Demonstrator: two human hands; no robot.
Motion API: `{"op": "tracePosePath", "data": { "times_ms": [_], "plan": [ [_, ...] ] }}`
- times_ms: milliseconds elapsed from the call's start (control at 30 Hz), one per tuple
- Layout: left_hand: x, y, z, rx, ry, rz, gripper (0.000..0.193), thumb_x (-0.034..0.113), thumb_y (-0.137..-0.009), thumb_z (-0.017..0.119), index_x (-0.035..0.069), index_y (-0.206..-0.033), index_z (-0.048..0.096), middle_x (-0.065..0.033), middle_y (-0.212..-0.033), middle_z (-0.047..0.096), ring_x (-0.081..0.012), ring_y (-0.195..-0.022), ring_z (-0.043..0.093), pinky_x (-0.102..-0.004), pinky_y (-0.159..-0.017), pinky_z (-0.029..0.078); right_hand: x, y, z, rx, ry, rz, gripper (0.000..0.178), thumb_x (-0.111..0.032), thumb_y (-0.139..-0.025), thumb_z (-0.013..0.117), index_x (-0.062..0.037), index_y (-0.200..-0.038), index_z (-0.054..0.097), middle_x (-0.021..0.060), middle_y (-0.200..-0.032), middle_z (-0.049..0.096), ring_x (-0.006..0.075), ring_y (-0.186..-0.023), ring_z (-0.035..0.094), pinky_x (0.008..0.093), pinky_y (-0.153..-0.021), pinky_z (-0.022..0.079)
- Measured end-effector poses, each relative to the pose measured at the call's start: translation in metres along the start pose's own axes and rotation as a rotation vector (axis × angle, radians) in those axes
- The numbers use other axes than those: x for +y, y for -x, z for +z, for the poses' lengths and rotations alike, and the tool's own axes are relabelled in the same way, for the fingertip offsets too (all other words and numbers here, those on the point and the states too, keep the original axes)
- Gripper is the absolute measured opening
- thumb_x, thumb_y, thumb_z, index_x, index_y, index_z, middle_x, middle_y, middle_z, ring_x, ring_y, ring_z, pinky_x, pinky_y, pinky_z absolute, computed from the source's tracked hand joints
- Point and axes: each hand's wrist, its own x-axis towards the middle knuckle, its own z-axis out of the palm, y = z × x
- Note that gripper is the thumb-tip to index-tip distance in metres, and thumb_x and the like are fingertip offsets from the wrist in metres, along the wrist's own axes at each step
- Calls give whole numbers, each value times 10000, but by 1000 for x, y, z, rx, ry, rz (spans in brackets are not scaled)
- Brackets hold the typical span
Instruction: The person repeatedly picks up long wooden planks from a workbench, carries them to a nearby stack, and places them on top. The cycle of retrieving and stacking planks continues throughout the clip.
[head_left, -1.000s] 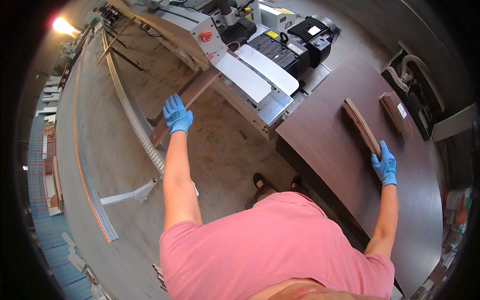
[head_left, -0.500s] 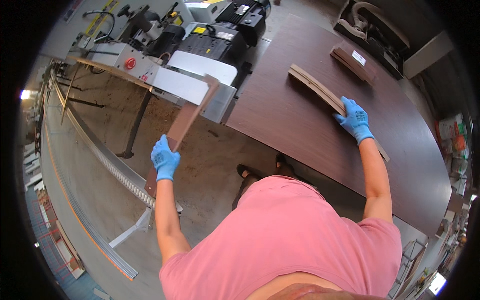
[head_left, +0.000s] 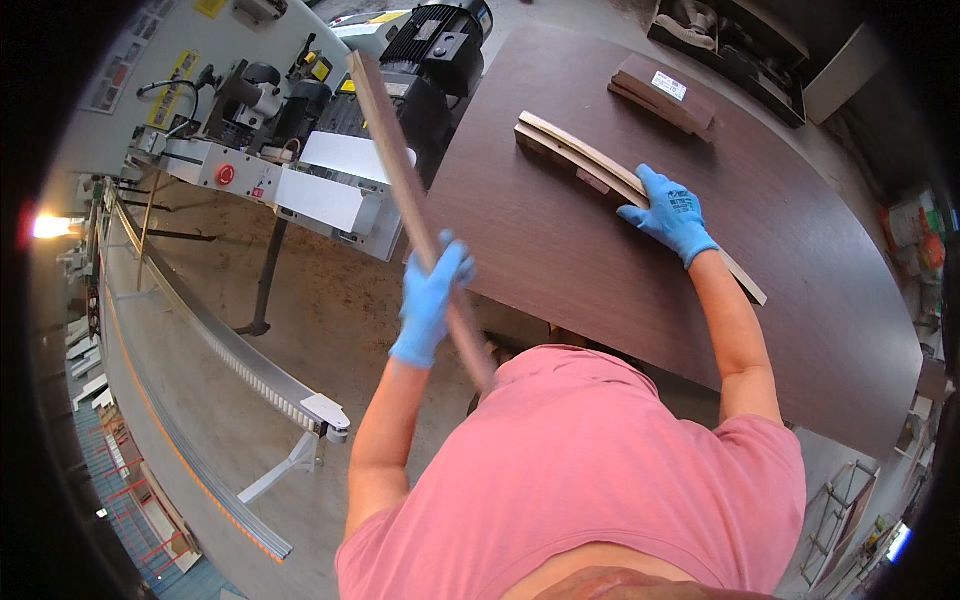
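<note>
My left hand (head_left: 430,305), in a blue glove, is closed around the middle of a long brown wood strip (head_left: 385,130). The strip slants in the air, its far end beside the machine's motor and its near end by my pink shirt; motion blurs it. On the dark brown tabletop (head_left: 800,260), my gloved right hand (head_left: 676,216) grips a small bundle of long, narrow strips (head_left: 575,143) with pale edges. The bundle lies diagonally, and its near end shows beyond my wrist.
A shorter stack of brown boards (head_left: 640,95) with a white label lies at the table's far side. Ahead on the left stands a machine (head_left: 310,190) with black motors and a red button. A long roller rail (head_left: 215,330) runs along the left, above the floor.
My left hand has swung right toward the table with the strip, which has turned from its flat face to its narrow edge. My right hand still grips the bundle.
</note>
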Motion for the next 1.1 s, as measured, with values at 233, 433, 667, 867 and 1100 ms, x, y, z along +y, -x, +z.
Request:
{"op": "tracePosePath", "data": {
  "times_ms": [233, 433, 667, 867, 1100],
  "plan": [
    [-56, -83, 152, 113, 402, -319, 885, 488, -950, 784, -27, -1511, 334, -205, -1335, 485, -341, -1204, 570, -566, -1021, 584, 13, 0, -1, 60, -111, -93, 784, -696, -958, 593, -66, -1420, 530, 243, -1309, 677, 439, -1164, 674, 527, -956, 550],
    [-114, -47, 235, 53, 261, -489, 578, 602, -991, 675, 108, -1288, 628, -96, -1122, 664, -231, -987, 668, -489, -826, 626, 46, 9, -5, -5, -405, -268, 1051, -796, -900, 569, -8, -1580, 431, 290, -1493, 569, 441, -1357, 580, 483, -1118, 479],
    [-108, -31, 253, -501, 123, -699, 891, 860, -966, 387, 149, -1489, 508, -159, -1400, 616, -357, -1285, 584, -576, -1110, 475, 48, 22, -31, -264, -500, -218, 1256, -728, -704, 796, -15, -1636, 345, 282, -1625, 428, 416, -1494, 445, 446, -1233, 378],
    [-98, -41, 231, -607, 3, -695, 833, 797, -980, 487, 73, -1375, 599, -153, -1263, 697, -285, -1029, 718, -416, -884, 619, 38, 24, -25, -189, -303, -229, 1125, -372, -728, 883, -40, -1647, 324, 262, -1610, 449, 402, -1447, 493, 422, -1201, 419],
    [-67, -72, 187, -428, -635, 5, 369, 372, -1010, 698, 11, -1081, 714, -73, -899, 733, -154, -861, 709, -313, -710, 579, 25, 31, -16, -75, -110, -183, 938, -228, -809, 805, -113, -1611, 333, 221, -1461, 570, 412, -1306, 592, 467, -1130, 483]
  ]
}}
